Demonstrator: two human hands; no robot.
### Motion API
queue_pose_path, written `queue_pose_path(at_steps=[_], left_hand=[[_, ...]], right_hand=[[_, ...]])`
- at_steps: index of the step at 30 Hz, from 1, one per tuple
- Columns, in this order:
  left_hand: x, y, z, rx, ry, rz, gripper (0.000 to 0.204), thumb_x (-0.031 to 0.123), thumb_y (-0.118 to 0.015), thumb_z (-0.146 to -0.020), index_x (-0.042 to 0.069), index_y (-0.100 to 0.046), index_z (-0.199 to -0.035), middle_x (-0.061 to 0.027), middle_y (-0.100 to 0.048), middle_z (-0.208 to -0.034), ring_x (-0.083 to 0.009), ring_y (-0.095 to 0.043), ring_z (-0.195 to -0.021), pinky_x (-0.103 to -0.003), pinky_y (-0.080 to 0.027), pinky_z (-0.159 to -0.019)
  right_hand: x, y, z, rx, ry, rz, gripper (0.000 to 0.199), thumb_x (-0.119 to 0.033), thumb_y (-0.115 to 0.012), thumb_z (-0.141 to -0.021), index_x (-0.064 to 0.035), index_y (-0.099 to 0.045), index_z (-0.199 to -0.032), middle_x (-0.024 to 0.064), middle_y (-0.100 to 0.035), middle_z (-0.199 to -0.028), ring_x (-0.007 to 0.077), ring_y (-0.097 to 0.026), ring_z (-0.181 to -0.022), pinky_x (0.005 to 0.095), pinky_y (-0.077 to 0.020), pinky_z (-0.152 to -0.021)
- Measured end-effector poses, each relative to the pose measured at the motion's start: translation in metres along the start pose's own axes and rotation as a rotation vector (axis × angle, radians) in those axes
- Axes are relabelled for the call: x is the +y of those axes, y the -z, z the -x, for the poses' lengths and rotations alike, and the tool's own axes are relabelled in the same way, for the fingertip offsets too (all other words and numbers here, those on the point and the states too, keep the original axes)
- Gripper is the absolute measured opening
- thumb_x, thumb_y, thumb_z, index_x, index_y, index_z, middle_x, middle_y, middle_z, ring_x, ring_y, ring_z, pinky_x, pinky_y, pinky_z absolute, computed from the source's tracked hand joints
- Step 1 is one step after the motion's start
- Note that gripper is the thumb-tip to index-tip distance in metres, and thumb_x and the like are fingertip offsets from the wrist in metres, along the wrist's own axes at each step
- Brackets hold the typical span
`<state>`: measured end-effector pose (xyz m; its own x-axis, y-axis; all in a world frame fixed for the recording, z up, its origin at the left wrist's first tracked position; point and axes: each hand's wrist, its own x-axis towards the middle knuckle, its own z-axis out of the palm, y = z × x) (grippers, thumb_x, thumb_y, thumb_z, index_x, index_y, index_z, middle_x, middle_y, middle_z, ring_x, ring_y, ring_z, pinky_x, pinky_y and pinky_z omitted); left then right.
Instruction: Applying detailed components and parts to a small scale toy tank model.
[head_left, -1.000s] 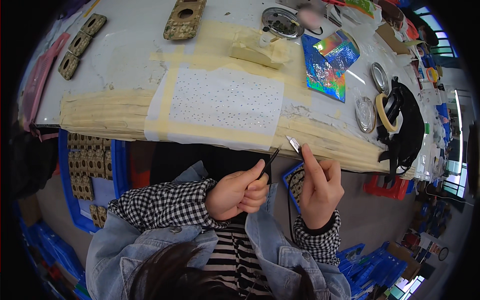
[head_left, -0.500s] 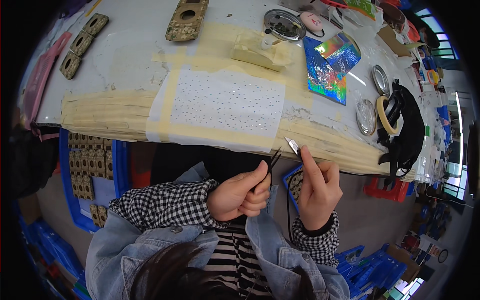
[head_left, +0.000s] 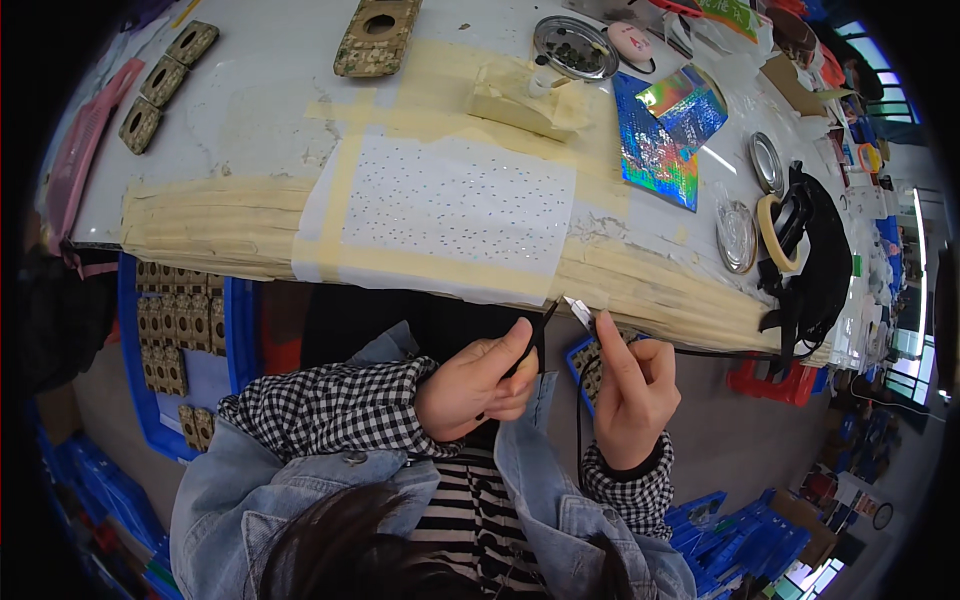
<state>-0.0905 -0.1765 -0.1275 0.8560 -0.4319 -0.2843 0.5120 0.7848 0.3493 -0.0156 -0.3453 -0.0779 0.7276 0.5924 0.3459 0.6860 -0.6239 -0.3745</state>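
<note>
Head view: left one of two fisheye cameras on person's head. Looks steeply down from above, past person's own hair (head_left: 330,535) at bottom. Left hand (head_left: 475,388) and right hand (head_left: 632,405) close to lens, just below centre. Table (head_left: 250,110) just beyond, across upper half; floor (head_left: 725,430) farther down. Upright, unmirrored. Table's front edge bows; windows (head_left: 887,76) lean at right rim; dark round border.

Black tweezers (head_left: 543,327) slanting up-right in left hand (head_left: 475,387); silver-bladed knife (head_left: 581,313) pointing up-left in right hand (head_left: 634,398)
</note>
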Motion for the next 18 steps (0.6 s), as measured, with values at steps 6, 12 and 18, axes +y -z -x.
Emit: queue_pose_path(at_steps=[6, 12, 18], left_hand=[[-0.003, -0.001, -0.003, 0.060, -0.076, -0.034, 0.054, 0.044, -0.019, -0.100, 0.013, -0.033, -0.058, 0.0030, -0.028, -0.057, -0.0091, -0.023, -0.049, -0.021, -0.026, -0.046], [0.004, -0.004, -0.001, 0.025, 0.020, 0.057, 0.053, 0.046, -0.018, -0.099, 0.014, -0.029, -0.057, 0.0038, -0.025, -0.057, -0.0086, -0.020, -0.048, -0.021, -0.024, -0.044], [0.002, -0.003, -0.003, -0.031, 0.058, 0.113, 0.052, 0.047, -0.017, -0.098, 0.014, -0.029, -0.059, 0.0045, -0.022, -0.055, -0.0072, -0.016, -0.045, -0.021, -0.019, -0.039]], right_hand=[[-0.007, -0.001, -0.009, 0.010, -0.044, 0.080, 0.054, 0.009, -0.063, -0.068, -0.0158, -0.064, -0.116, 0.0043, -0.039, -0.070, 0.0134, -0.043, -0.051, 0.0259, -0.0380, -0.046], [-0.004, 0.001, -0.004, 0.040, -0.013, 0.007, 0.054, 0.008, -0.063, -0.067, -0.0153, -0.064, -0.116, 0.0044, -0.039, -0.070, 0.0134, -0.043, -0.050, 0.0256, -0.0379, -0.046], [-0.006, -0.005, -0.003, 0.013, -0.032, 0.010, 0.053, 0.008, -0.063, -0.068, -0.0159, -0.064, -0.116, 0.0041, -0.039, -0.070, 0.0138, -0.044, -0.051, 0.0266, -0.0385, -0.047]])
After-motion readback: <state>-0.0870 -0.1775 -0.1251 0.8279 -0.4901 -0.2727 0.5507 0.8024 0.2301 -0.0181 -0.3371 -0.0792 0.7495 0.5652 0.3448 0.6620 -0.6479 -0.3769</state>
